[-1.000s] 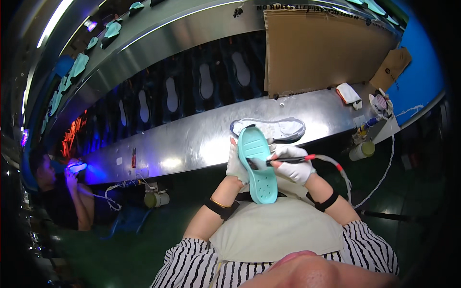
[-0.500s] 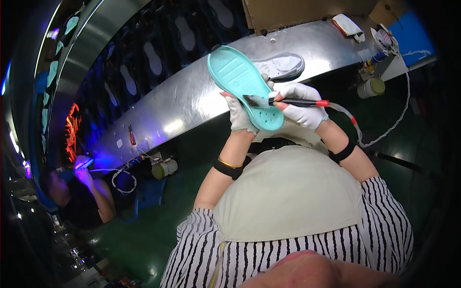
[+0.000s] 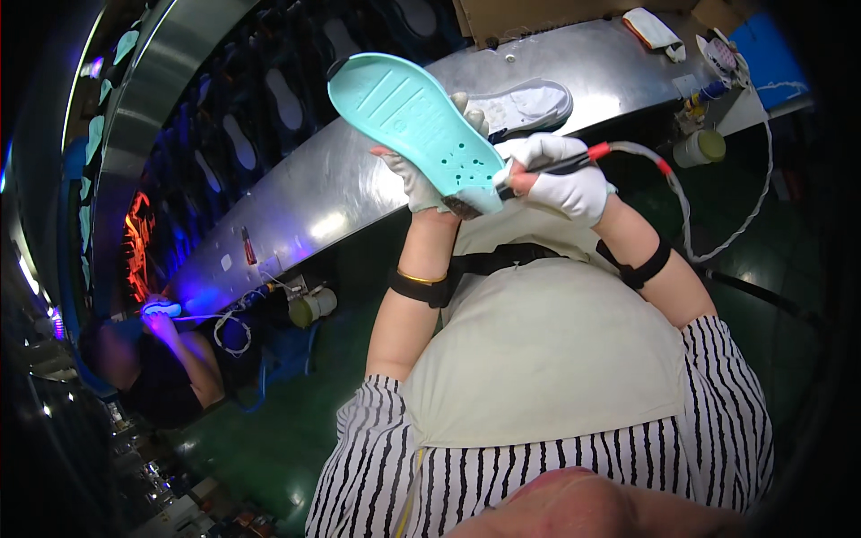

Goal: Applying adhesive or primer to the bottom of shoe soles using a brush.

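My left hand (image 3: 414,184), in a white glove with bare fingertips, grips a turquoise shoe sole (image 3: 408,112) by its edges. The sole is raised above the metal bench, its far end pointing up and left. Several small holes mark the end nearer me. In my gloved right hand (image 3: 574,190) is a brush (image 3: 567,164) with a dark handle and red bands, fed by a pale tube. Its dark bristles lie against the near end of the sole, at the edge. Behind the sole, a white shoe upper (image 3: 529,106) lies on its side on the bench.
The curved metal bench (image 3: 296,202) runs beside a dark conveyor carrying pale soles (image 3: 238,143). A tube (image 3: 767,179) loops down at the right, near a lidded pot (image 3: 700,149). Another person (image 3: 170,368) works at far left under blue light. A folded cloth (image 3: 653,34) lies at the back.
The sole has moved up and left with my left hand. The brush has shifted from the sole's middle part down to the edge of its near end.
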A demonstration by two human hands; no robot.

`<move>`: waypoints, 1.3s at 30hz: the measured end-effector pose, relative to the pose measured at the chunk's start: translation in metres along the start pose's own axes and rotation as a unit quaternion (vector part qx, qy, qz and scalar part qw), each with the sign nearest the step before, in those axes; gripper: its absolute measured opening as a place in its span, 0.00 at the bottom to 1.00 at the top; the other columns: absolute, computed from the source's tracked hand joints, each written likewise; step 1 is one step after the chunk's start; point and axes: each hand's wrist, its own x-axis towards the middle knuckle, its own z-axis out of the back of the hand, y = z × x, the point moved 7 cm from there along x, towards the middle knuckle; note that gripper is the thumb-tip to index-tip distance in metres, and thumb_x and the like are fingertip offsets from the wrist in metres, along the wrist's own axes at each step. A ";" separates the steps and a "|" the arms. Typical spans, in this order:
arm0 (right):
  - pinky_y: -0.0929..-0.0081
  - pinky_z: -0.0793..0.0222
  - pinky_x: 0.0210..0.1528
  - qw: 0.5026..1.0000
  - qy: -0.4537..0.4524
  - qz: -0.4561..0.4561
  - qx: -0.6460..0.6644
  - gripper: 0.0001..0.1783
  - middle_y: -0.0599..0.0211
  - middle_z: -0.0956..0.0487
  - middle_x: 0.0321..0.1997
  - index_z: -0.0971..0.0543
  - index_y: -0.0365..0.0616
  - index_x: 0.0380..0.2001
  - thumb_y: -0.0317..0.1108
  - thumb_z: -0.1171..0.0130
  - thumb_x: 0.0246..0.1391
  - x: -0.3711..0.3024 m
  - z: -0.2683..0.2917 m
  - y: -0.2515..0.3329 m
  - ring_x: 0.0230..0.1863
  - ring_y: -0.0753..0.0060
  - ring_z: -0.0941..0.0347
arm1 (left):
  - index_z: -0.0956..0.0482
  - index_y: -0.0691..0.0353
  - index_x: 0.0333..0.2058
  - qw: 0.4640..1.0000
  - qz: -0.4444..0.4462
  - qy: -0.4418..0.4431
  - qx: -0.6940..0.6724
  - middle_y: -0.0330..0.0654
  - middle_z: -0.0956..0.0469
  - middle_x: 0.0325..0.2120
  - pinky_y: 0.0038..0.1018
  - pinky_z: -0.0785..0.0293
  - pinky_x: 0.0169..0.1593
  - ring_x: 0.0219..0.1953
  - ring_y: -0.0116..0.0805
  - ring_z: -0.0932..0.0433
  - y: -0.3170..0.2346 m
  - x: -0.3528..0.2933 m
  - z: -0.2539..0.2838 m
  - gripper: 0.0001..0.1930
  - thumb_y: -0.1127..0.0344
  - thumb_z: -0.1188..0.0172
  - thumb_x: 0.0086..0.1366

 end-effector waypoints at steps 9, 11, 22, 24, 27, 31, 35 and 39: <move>0.77 0.29 0.48 0.970 0.189 0.034 -0.148 0.12 0.64 0.20 0.39 0.21 0.40 0.32 0.22 0.30 0.41 0.011 -0.004 0.014 0.43 0.75 0.24 | 0.34 0.64 0.55 0.959 0.102 0.056 0.257 0.54 0.26 0.48 0.38 0.22 0.46 0.44 0.46 0.23 -0.010 0.003 -0.019 0.54 0.20 0.48 0.42; 0.76 0.28 0.48 0.962 0.228 -0.034 -0.147 0.12 0.63 0.20 0.39 0.20 0.40 0.31 0.21 0.30 0.40 0.012 -0.002 0.010 0.43 0.74 0.24 | 0.33 0.64 0.55 0.932 0.147 0.093 0.318 0.54 0.26 0.47 0.37 0.21 0.45 0.43 0.46 0.22 -0.007 0.004 -0.024 0.55 0.19 0.50 0.41; 0.76 0.29 0.45 0.919 0.250 0.103 -0.286 0.08 0.67 0.20 0.36 0.21 0.41 0.29 0.21 0.34 0.42 0.015 -0.013 0.033 0.40 0.74 0.25 | 0.30 0.60 0.52 0.892 0.251 -0.060 0.372 0.43 0.23 0.44 0.30 0.23 0.46 0.44 0.33 0.22 -0.015 0.009 0.003 0.34 0.36 0.45 0.58; 0.76 0.29 0.45 0.941 0.254 0.083 -0.208 0.08 0.66 0.20 0.35 0.21 0.40 0.29 0.20 0.34 0.42 0.016 -0.008 0.039 0.40 0.73 0.25 | 0.31 0.60 0.54 0.882 0.200 -0.060 0.423 0.43 0.24 0.46 0.32 0.24 0.48 0.46 0.34 0.23 -0.026 0.013 0.000 0.35 0.36 0.49 0.60; 0.74 0.29 0.47 0.940 0.217 0.160 -0.207 0.09 0.62 0.20 0.40 0.21 0.38 0.31 0.20 0.35 0.44 0.017 0.006 0.063 0.44 0.72 0.25 | 0.36 0.58 0.58 0.886 0.011 -0.042 0.462 0.45 0.30 0.53 0.40 0.32 0.57 0.54 0.41 0.30 -0.061 0.013 -0.018 0.41 0.29 0.56 0.58; 0.77 0.30 0.48 0.987 0.040 0.116 -0.103 0.11 0.63 0.20 0.43 0.23 0.38 0.37 0.21 0.37 0.48 0.015 0.031 0.068 0.44 0.74 0.25 | 0.38 0.61 0.59 0.990 -0.038 0.075 0.117 0.53 0.34 0.56 0.47 0.38 0.62 0.57 0.51 0.34 -0.083 0.011 -0.038 0.47 0.25 0.56 0.54; 0.80 0.30 0.46 0.991 -0.048 0.073 -0.104 0.10 0.69 0.21 0.39 0.23 0.40 0.38 0.23 0.38 0.51 0.012 0.029 0.046 0.42 0.80 0.26 | 0.44 0.66 0.63 0.963 0.242 -0.039 -0.109 0.57 0.37 0.58 0.52 0.38 0.61 0.58 0.59 0.35 -0.016 -0.021 -0.001 0.42 0.35 0.57 0.62; 0.80 0.30 0.44 0.989 -0.083 0.062 -0.105 0.10 0.70 0.22 0.37 0.23 0.39 0.37 0.29 0.37 0.50 0.014 0.029 0.029 0.39 0.79 0.25 | 0.39 0.64 0.59 0.982 0.156 0.030 -0.101 0.54 0.31 0.53 0.46 0.34 0.59 0.53 0.53 0.30 0.014 -0.041 0.021 0.33 0.44 0.54 0.65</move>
